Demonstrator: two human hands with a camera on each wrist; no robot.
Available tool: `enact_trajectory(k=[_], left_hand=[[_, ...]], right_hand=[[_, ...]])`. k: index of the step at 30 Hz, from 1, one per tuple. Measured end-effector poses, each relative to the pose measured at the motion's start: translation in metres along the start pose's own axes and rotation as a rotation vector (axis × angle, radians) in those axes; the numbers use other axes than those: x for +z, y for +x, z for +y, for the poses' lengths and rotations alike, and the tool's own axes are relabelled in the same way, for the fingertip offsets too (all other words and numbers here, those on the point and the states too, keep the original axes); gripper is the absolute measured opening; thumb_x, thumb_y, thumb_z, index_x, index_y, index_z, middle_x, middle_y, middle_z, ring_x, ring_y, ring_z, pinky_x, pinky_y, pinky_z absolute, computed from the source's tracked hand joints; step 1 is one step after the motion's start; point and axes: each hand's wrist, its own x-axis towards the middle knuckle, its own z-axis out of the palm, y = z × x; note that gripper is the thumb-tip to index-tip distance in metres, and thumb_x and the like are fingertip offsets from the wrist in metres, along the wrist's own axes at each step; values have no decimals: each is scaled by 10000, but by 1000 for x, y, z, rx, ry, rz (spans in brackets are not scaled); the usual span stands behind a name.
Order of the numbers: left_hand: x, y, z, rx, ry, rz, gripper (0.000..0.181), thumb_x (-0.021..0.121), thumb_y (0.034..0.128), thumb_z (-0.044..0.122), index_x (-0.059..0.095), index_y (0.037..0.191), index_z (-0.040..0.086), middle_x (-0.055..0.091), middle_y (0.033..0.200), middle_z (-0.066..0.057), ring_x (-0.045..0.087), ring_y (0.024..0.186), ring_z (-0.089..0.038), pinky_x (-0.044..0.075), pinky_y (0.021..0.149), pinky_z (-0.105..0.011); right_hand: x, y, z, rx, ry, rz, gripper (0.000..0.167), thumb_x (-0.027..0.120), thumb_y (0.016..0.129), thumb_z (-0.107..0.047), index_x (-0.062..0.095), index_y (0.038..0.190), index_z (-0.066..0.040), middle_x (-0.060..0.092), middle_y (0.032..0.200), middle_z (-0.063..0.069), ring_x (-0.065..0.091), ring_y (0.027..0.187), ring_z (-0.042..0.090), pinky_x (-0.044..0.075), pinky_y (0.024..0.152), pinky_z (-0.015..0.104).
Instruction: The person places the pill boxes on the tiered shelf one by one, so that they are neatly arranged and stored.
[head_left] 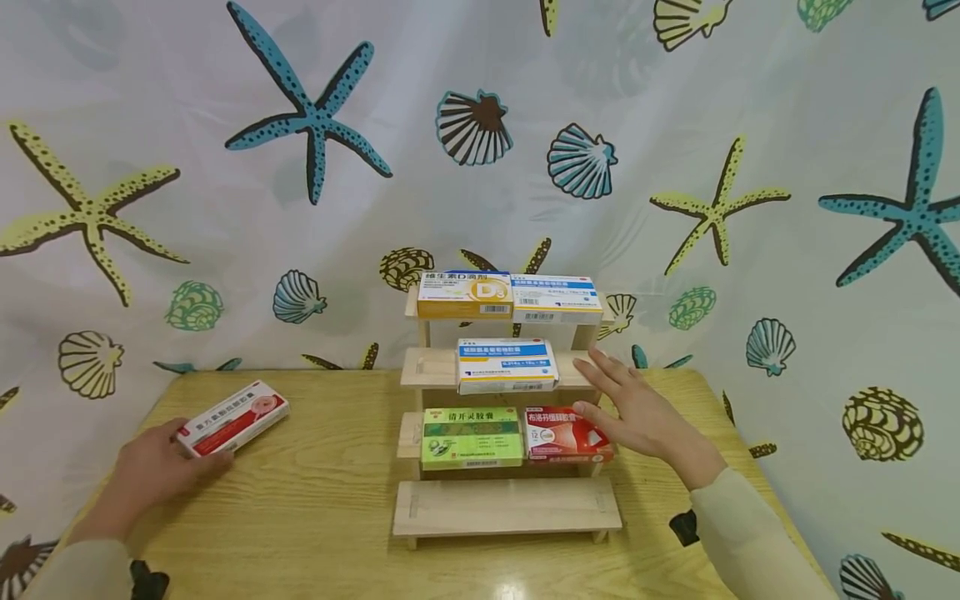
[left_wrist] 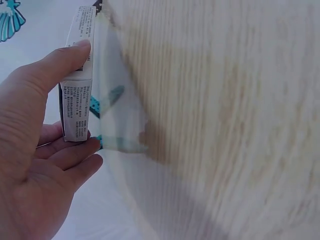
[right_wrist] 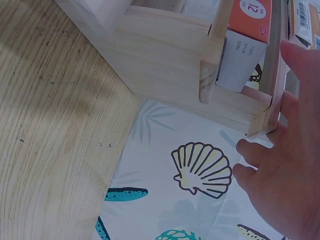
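On the left, my left hand (head_left: 161,467) holds a white and red medicine box (head_left: 234,418) over the table. In the left wrist view the box (left_wrist: 77,107) sits between the thumb and the fingers, its white printed sides showing. My right hand (head_left: 645,408) is at the right side of a stepped wooden rack (head_left: 506,507), fingers extended by the second tier from the top. Its thumb lies near a red capsule box (head_left: 566,437). In the right wrist view, the right hand (right_wrist: 285,150) is beside the rack's end; exact contact is hard to tell.
The top tier bears a yellow and white vitamin D box (head_left: 465,296) and a blue and white box (head_left: 557,300). Below stands another blue and white box (head_left: 506,367), then a green box (head_left: 471,439). A patterned curtain (head_left: 420,217) hangs behind the wooden table (head_left: 322,492).
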Motion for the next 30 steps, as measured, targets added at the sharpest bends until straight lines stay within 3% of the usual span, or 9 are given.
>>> enact_trajectory(k=[8,20,30], left_hand=[[-11,-15,17,12,-12,15,1152,812,824,667,426,1430,-234,564,1306,-455,572,1136,-584,501,886,-689],[-19,-46,60,121,15,43,1085,880,791,589,477,1419,-199,574,1310,-445,628,1093,-568,556,863,-660],[-20,-69,93,198,4,14,1072,932,704,599,542,1433,-83,588,1366,-376,648,1103,-517,580,873,-631]], right_hand=[[-2,0,-2,9,-8,-7,757,548,1041,-561,304,1677,-232,182,1774,99,244,1607,429,185,1289,660],[-1,0,-3,14,-5,-11,759,536,1041,-575,297,1680,-241,172,1777,91,227,1617,410,178,1292,655],[0,-1,-1,8,-2,-2,755,531,1045,-574,295,1680,-242,171,1777,90,221,1619,409,175,1294,655]])
